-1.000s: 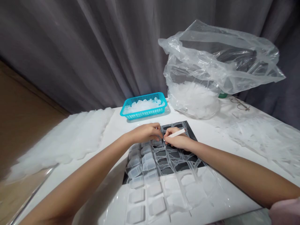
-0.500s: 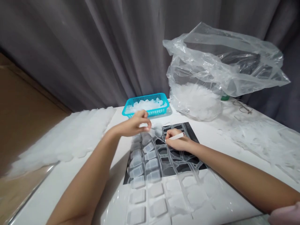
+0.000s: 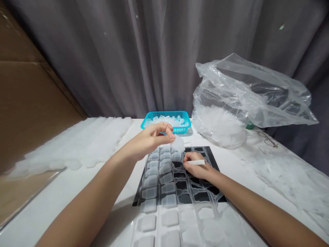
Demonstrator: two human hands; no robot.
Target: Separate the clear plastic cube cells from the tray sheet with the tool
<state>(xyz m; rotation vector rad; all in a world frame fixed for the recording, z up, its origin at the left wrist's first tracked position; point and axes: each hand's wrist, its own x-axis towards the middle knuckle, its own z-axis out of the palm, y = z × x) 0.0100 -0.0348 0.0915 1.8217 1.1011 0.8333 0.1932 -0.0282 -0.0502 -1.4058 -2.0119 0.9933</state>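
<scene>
Lifting the left hand [image 3: 152,139] up and off the clear sheet [image 3: 164,180], away from its spot beside the right hand [image 3: 199,168] a second ago. Pinching a small clear cup [image 3: 178,143] between thumb and fingers. Holding it up in the air, just above the far row of the sheet. Bringing it close to the blue basket [image 3: 181,129] at the far side, but not over it.

Keeping the right hand low on the sheet, over the black mat [image 3: 214,164]. Gripping a thin white stick [image 3: 197,162] in curled fingers, with its tip pointing left at the little cells.

Probably meaning one more cup pulled free, judging by the dark empty holes close to the stick. Seeing many full cells on the left and on the near side, and many empty ones near the right hand.

Seeing more clear bits heaped in the basket already. Seeing a big clear bag [image 3: 246,89] on the far right of the white table [image 3: 231,158], with a pile of white bits inside it.
</scene>
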